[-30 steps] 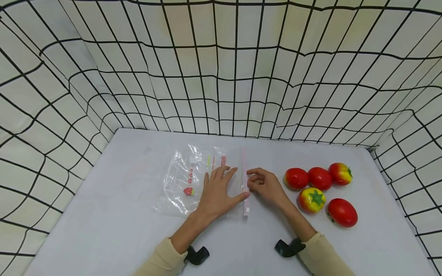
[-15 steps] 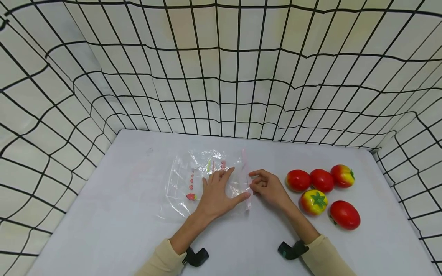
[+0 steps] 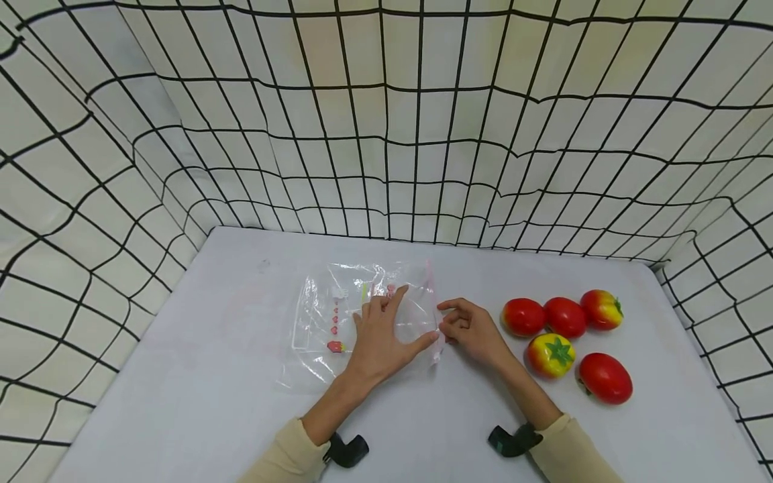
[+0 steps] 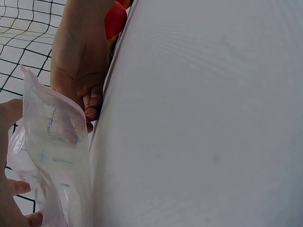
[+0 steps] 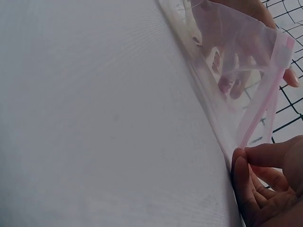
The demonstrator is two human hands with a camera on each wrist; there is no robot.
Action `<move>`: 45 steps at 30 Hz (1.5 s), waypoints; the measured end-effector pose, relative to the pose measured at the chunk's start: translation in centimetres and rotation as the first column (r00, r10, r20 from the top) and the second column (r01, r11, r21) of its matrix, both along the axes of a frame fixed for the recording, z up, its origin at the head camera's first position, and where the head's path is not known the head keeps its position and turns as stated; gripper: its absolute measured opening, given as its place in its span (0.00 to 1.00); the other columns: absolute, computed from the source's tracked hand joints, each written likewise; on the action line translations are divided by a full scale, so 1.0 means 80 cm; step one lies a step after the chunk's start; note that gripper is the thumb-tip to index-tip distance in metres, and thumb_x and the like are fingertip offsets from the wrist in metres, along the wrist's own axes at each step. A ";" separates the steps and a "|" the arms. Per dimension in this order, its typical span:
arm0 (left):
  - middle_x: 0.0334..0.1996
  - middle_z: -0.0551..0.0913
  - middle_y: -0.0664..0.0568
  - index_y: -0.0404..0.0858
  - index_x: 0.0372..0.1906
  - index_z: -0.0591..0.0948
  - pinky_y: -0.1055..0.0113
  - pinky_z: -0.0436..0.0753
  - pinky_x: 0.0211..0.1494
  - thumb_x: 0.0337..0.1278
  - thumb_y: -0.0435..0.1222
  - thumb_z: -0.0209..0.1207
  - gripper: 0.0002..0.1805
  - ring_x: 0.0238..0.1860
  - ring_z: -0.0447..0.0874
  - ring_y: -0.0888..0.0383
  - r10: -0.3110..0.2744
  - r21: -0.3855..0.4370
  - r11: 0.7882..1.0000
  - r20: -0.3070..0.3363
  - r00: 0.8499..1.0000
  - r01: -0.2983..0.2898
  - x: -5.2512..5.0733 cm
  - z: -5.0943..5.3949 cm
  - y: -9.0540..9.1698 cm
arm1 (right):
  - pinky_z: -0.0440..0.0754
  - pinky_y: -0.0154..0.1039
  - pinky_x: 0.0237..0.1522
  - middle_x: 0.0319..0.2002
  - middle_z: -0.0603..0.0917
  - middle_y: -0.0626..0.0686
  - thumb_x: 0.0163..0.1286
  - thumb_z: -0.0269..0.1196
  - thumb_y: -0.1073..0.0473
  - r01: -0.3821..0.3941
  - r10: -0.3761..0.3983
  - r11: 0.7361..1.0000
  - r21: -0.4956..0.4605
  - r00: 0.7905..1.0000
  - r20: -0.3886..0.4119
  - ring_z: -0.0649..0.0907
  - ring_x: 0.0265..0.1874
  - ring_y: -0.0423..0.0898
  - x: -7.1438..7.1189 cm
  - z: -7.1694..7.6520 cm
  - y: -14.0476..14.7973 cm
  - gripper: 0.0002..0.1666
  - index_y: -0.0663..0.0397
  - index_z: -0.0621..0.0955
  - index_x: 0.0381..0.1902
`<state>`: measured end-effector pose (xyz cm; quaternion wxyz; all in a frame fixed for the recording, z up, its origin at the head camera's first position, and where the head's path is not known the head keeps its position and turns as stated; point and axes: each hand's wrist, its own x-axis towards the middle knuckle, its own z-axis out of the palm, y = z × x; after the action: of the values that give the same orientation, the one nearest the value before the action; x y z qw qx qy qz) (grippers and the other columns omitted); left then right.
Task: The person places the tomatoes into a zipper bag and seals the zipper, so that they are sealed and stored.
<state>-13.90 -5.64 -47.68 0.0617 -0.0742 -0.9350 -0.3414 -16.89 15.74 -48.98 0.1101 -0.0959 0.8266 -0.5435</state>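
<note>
A clear plastic zip bag (image 3: pixel 320 315) with a strawberry print and a pink zip strip lies flat on the table. My left hand (image 3: pixel 377 342) rests over it with fingers spread and the thumb at the pink edge. At that same edge my right hand (image 3: pixel 474 332) pinches the strip between thumb and forefinger, plain in the right wrist view, where the bag (image 5: pixel 251 52) has its two pink edges standing apart. A white slider (image 5: pixel 284 56) sits near the left thumb. In the left wrist view the bag (image 4: pixel 57 142) bulges upward, partly hiding the right fingers (image 4: pixel 92 101).
Right of my right hand lie several toy tomatoes: a red one (image 3: pixel 523 316), a red-and-yellow one (image 3: pixel 551 355) with a green star top, and a red one (image 3: pixel 605 378) nearest me. Black netting (image 3: pixel 417 134) over white walls surrounds the white table (image 3: pixel 199 376) at back and sides.
The bag's pink edge has lifted and parted slightly near the hands. Both hands keep nearly the same places; the whole view has shifted a little.
</note>
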 end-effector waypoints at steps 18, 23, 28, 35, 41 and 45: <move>0.55 0.74 0.43 0.51 0.76 0.68 0.37 0.71 0.60 0.49 0.57 0.70 0.47 0.58 0.70 0.45 0.006 -0.023 1.000 -0.062 0.998 -0.007 0.001 0.001 -0.001 | 0.91 0.32 0.39 0.45 0.87 0.66 0.70 0.68 0.66 0.008 -0.008 1.000 -0.017 1.000 0.005 0.85 0.27 0.46 -0.006 -0.002 -0.004 0.24 0.61 0.79 0.63; 0.57 0.74 0.43 0.54 0.77 0.68 0.37 0.70 0.63 0.49 0.65 0.69 0.49 0.60 0.70 0.45 0.007 -0.008 1.000 -0.045 0.999 -0.007 0.000 0.000 -0.001 | 0.90 0.31 0.36 0.47 0.87 0.66 0.72 0.67 0.64 0.011 -0.011 1.000 -0.024 1.000 0.013 0.86 0.27 0.45 -0.014 -0.003 -0.006 0.22 0.61 0.80 0.62; 0.52 0.75 0.45 0.55 0.76 0.69 0.34 0.71 0.63 0.49 0.64 0.70 0.48 0.56 0.71 0.47 -0.004 -0.003 1.000 -0.050 0.999 0.003 0.000 -0.001 0.000 | 0.89 0.30 0.33 0.46 0.86 0.67 0.72 0.67 0.64 0.004 -0.003 0.999 -0.049 1.000 0.014 0.85 0.25 0.44 -0.021 -0.003 -0.007 0.22 0.61 0.80 0.62; 0.52 0.77 0.45 0.53 0.77 0.68 0.31 0.69 0.65 0.50 0.51 0.70 0.46 0.56 0.74 0.46 -0.068 0.019 0.998 -0.016 0.998 0.068 0.000 -0.002 -0.005 | 0.88 0.29 0.34 0.43 0.85 0.68 0.70 0.68 0.66 0.021 -0.018 0.995 -0.096 0.999 0.033 0.84 0.24 0.41 -0.021 -0.002 -0.009 0.24 0.63 0.79 0.63; 0.61 0.79 0.45 0.52 0.77 0.68 0.41 0.74 0.68 0.51 0.45 0.67 0.44 0.62 0.78 0.48 -0.126 0.126 0.984 -0.034 0.991 0.129 -0.001 0.002 -0.018 | 0.88 0.29 0.33 0.42 0.83 0.66 0.70 0.68 0.69 0.077 -0.070 0.990 -0.118 0.996 0.057 0.84 0.23 0.41 -0.021 -0.002 -0.011 0.25 0.63 0.78 0.63; 0.66 0.76 0.50 0.53 0.77 0.68 0.51 0.82 0.66 0.52 0.41 0.67 0.43 0.66 0.75 0.52 -0.169 0.168 0.969 -0.079 0.982 0.181 0.000 0.006 -0.028 | 0.88 0.29 0.32 0.43 0.83 0.67 0.69 0.68 0.70 0.098 -0.089 0.986 -0.136 0.993 0.074 0.84 0.23 0.40 -0.021 -0.004 -0.011 0.26 0.64 0.77 0.64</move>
<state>-13.92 -7.85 -47.21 0.0676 -0.1615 -0.8888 -0.4235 -18.56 14.84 -49.30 0.1053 -0.0461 0.7860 -0.6074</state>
